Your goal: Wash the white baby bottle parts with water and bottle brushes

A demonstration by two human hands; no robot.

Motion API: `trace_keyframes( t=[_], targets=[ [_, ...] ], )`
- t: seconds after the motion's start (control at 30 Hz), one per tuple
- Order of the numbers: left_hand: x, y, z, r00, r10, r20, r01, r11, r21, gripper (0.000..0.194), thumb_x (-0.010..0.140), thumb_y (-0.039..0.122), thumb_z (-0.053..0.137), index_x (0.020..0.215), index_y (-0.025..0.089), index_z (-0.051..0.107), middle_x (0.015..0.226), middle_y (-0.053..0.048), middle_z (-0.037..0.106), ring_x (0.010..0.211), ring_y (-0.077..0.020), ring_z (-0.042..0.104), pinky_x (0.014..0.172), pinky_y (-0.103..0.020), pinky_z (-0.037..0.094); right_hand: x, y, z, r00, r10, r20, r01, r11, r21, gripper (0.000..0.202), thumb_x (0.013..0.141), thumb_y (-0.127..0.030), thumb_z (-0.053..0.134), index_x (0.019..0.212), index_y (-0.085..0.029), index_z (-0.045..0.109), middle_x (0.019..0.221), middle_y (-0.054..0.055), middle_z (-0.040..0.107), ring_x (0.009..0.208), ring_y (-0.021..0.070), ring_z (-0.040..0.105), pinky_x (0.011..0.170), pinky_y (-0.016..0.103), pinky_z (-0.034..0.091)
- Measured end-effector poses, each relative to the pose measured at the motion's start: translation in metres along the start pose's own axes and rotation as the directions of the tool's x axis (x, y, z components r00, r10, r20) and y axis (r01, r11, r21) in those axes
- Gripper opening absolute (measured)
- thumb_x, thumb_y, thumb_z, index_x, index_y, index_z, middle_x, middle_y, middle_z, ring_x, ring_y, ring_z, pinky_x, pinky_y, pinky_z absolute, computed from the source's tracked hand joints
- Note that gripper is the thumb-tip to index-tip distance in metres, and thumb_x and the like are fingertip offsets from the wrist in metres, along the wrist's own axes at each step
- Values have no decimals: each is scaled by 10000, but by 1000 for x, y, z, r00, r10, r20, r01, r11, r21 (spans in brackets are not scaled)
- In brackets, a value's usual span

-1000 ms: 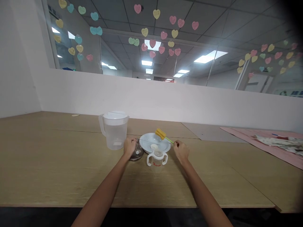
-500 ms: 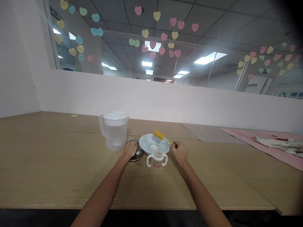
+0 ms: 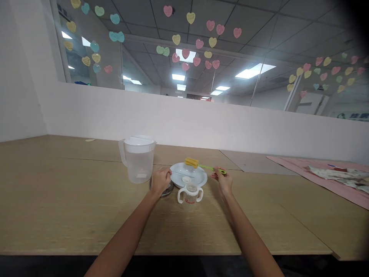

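brush [image 3: 191,162] tilts less than before

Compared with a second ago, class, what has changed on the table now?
The yellow sponge brush has shifted slightly left, and the end of its green handle now shows in the right hand, which still holds it. The left hand has edged right, towards the plate. The plate, jug and two-handled cup stayed put.
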State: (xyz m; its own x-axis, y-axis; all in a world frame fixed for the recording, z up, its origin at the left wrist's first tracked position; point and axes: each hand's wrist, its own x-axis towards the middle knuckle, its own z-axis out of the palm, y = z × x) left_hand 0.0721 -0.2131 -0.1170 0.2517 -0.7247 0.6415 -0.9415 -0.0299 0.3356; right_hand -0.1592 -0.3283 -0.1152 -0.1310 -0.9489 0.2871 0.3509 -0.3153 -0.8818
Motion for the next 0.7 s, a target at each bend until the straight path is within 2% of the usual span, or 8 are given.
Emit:
trace_keyframes(
  t=[0.07,0.17,0.33,0.47,0.7],
  targets=[
    [-1,6,1,986,164,26,-165,985,55,210,765,156,387,742,176,595,792,-44,626,820,-185,537,782,-314,378,2,0,-1,998,57,4,-57,996,61,376,510,-383,729,755,-138,584,521,-25,571,461,106,540,496,228,473],
    [-2,9,5,962,262,82,-269,959,86,280,838,236,327,846,167,598,876,-60,629,860,-197,529,806,-342,377,1,1,-1,993,94,67,-99,993,72,365,531,-402,723,745,-139,587,503,-26,563,445,98,535,486,213,473],
    [-3,2,11,951,275,138,-275,961,-17,380,882,355,251,1025,172,551,1086,-49,583,1035,-176,483,912,-326,345,-4,4,3,989,78,127,-85,995,55,356,535,-397,728,752,-142,608,538,-20,578,450,97,533,487,224,479],
    [-4,-3,14,957,256,138,-255,967,-19,408,881,381,242,1113,173,506,1194,-59,521,1145,-192,412,973,-362,294,-5,7,4,993,57,107,-57,998,-1,383,541,-413,715,785,-128,639,554,-11,586,457,93,521,480,226,471],
    [-5,6,13,938,314,147,-314,949,-26,411,878,400,246,1095,193,528,1216,-48,511,1190,-197,374,1011,-390,241,-3,8,2,996,-52,74,60,991,-119,431,560,-463,676,790,-100,645,481,-14,533,408,87,448,418,222,396]
  ],
)
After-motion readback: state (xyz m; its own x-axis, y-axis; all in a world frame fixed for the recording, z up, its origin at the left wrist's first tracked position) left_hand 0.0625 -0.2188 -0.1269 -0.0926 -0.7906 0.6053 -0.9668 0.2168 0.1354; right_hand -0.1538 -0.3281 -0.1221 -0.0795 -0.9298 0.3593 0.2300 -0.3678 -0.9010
